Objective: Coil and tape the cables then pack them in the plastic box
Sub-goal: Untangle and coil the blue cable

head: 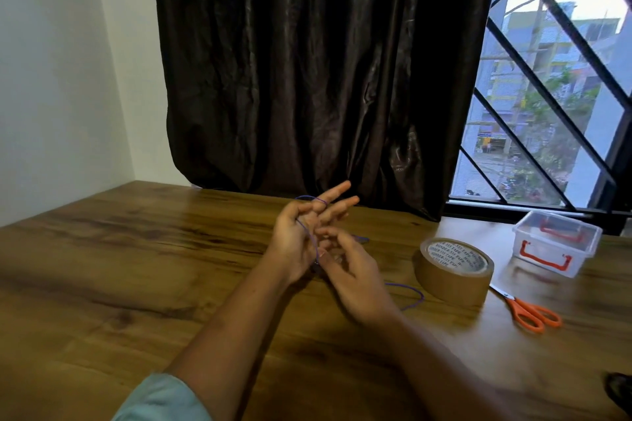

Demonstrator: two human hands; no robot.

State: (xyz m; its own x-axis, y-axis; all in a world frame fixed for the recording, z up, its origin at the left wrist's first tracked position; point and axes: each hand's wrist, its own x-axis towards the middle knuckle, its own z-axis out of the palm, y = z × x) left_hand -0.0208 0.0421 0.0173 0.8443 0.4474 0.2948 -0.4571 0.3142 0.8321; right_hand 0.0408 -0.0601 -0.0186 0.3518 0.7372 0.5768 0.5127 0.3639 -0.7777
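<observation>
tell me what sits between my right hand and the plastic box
In the head view, the brown tape roll stands between the right hand and the plastic box; a loop of purple cable lies nearer the hand.

left grip (298,238): raised, fingers straight, spread | right grip (357,282): fingers curled, pinching cable (422,297) at left palm

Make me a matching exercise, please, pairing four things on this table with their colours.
Things:
1. cable
2. tape
3. scissors
4. box

Colours:
a. orange handles
b. clear with red latches
c. purple
d. brown

Pairs: 1-c, 2-d, 3-a, 4-b.
</observation>
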